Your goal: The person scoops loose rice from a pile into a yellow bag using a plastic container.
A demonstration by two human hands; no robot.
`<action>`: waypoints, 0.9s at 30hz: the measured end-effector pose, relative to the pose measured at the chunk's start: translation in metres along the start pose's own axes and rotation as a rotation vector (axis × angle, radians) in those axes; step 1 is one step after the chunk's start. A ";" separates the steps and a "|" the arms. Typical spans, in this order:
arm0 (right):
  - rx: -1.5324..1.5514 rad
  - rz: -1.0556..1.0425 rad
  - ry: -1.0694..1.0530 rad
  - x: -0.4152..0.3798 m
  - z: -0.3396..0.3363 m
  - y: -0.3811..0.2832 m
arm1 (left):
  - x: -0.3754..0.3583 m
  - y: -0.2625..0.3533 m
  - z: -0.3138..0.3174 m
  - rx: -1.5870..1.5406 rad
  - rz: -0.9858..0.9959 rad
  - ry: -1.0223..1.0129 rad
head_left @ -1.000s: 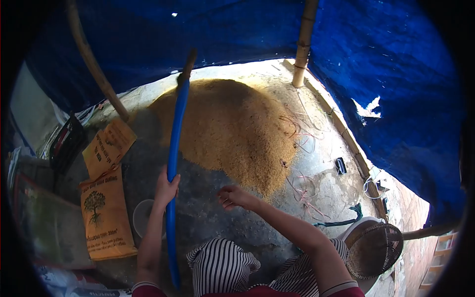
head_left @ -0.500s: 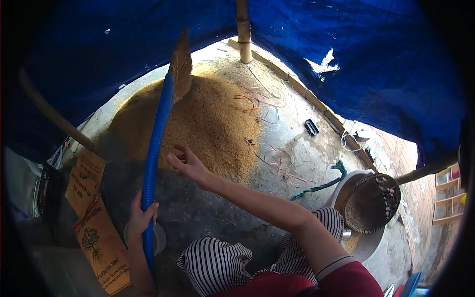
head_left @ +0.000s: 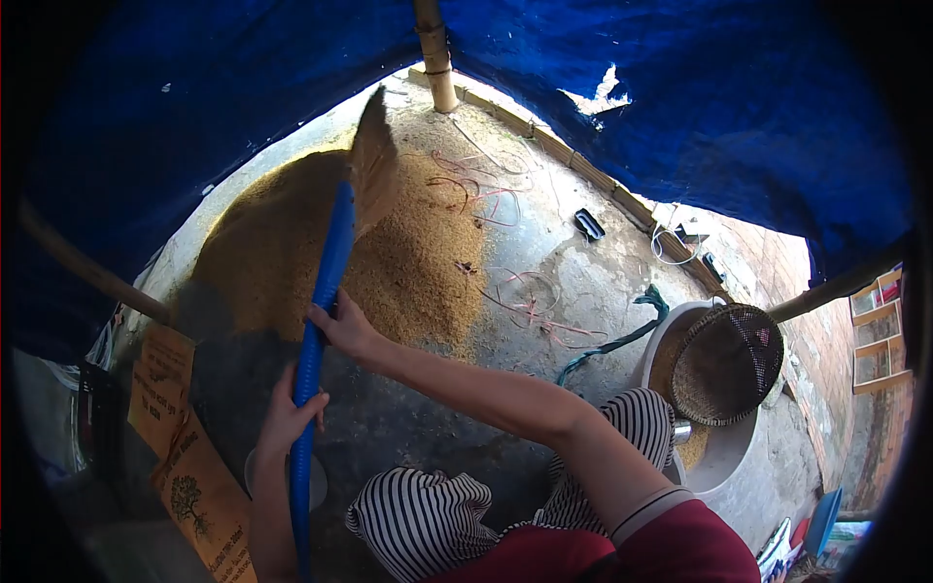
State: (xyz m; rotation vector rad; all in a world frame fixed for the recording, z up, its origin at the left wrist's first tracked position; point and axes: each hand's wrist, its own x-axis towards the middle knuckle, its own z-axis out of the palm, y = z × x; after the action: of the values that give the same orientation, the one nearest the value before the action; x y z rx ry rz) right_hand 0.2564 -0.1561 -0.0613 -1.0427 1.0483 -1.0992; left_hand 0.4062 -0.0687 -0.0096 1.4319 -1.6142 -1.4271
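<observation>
A long blue handle (head_left: 309, 374) rises from the bottom edge to a brown, fan-shaped broom head (head_left: 373, 167). My left hand (head_left: 294, 410) is wrapped round the handle at its lower part. Higher up, my right hand (head_left: 342, 323) is closed on the same handle, just below the broom head. Behind and beside the broom head lies a broad heap of golden grain (head_left: 428, 262) on the concrete floor. A pale round container (head_left: 316, 481) is partly hidden behind the handle and my left forearm.
Orange printed sacking (head_left: 199, 486) lies at the left. On the right, a round mesh sieve (head_left: 727, 364) rests on a large pale tub (head_left: 729, 471). Pink strings (head_left: 539, 321) and a black object (head_left: 588, 224) are on the floor. A bamboo post (head_left: 436, 58) stands beyond the heap.
My right hand, open and off the handle before, has closed on it. The broom head has moved slightly down and right within the view. The camera view has shifted a little.
</observation>
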 end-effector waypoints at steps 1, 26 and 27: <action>-0.002 0.000 0.002 -0.004 -0.003 -0.011 | 0.010 0.008 0.003 -0.051 -0.074 -0.009; -1.490 0.442 0.390 -0.094 -0.313 0.169 | 0.066 0.005 0.084 0.142 0.060 0.282; -1.480 0.443 0.361 -0.092 -0.314 0.156 | 0.065 0.003 0.085 0.142 0.061 0.279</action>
State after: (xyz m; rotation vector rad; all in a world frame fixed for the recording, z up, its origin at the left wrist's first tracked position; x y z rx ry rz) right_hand -0.0368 -0.0796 -0.2599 -1.5873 2.3654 0.0433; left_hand 0.3114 -0.0998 -0.0467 1.5687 -1.5897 -1.0425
